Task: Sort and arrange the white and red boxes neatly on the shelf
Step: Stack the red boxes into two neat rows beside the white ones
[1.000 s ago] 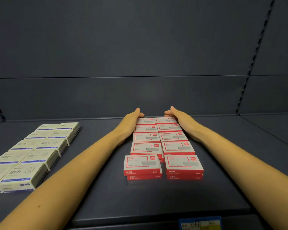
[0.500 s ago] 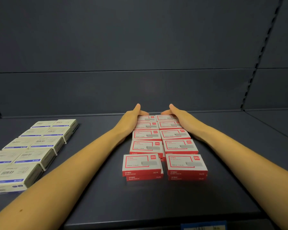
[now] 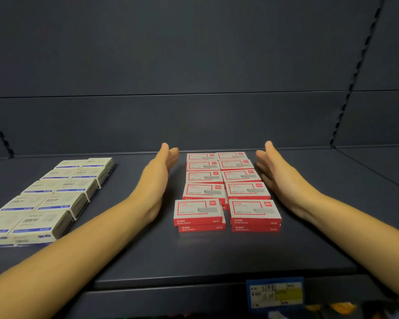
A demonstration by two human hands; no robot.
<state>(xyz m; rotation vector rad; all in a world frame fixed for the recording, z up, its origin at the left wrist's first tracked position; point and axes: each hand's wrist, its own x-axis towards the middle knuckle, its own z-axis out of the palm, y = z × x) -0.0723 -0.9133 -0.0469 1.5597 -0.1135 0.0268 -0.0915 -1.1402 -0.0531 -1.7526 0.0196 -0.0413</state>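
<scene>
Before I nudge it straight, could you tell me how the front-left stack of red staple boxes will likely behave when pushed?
The front-left stack of red staple boxes looks stiff-cornered, so it should slide without crumpling. Its top box already sits offset from the one below, so layers may shear apart. Flat and low, it seems unlikely to tip.

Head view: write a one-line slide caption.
Open left hand and right hand flank, without touching, two columns of red staple boxes on a dark shelf; white boxes sit left.

Red boxes (image 3: 226,192) and white boxes (image 3: 53,196) printed cardboard, slight sheen; shelf (image 3: 194,254) dark matt painted metal, smooth.
</scene>
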